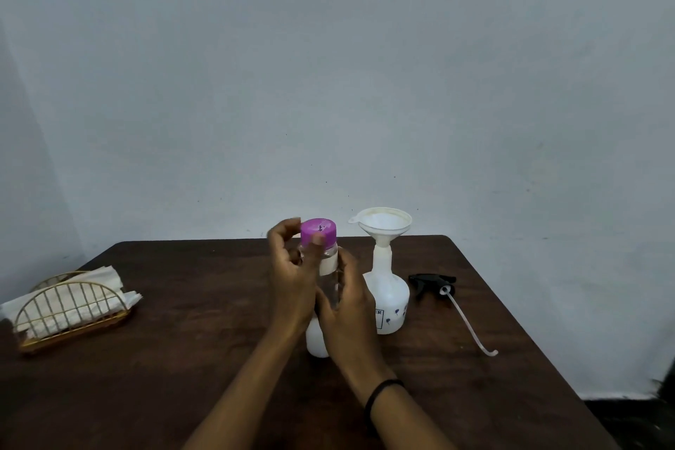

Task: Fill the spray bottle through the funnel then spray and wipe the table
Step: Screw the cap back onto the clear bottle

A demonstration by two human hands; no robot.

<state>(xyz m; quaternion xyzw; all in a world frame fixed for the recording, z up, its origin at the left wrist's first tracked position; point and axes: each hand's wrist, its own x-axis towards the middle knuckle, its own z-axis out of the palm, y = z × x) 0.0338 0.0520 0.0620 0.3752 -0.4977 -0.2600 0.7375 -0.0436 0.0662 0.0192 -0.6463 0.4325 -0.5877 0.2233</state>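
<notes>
The spray bottle stands upright near the middle of the table, a bit toward the back edge. It is white and its top is off. A white funnel sits in its neck, ready for pouring. The black spray head with its long white tube lies flat on the table toward the right edge, just beside the spray bottle.

A gold napkin holder full of white napkins sits by the left edge.

In front of the spray bottle is a clear water bottle with a purple cap. The right hand is wrapped around its body. The left hand has its thumb and fingers pinching the cap.

The step looks like taking the cap off. To do it well, I think the right hand should hold the water bottle tight and straight while the left hand twists. Squeezing too hard could push water out once the cap is loose.

The spray bottle has small blue flowers and a box with letters ending in "ER". The other letters are hidden.
</notes>
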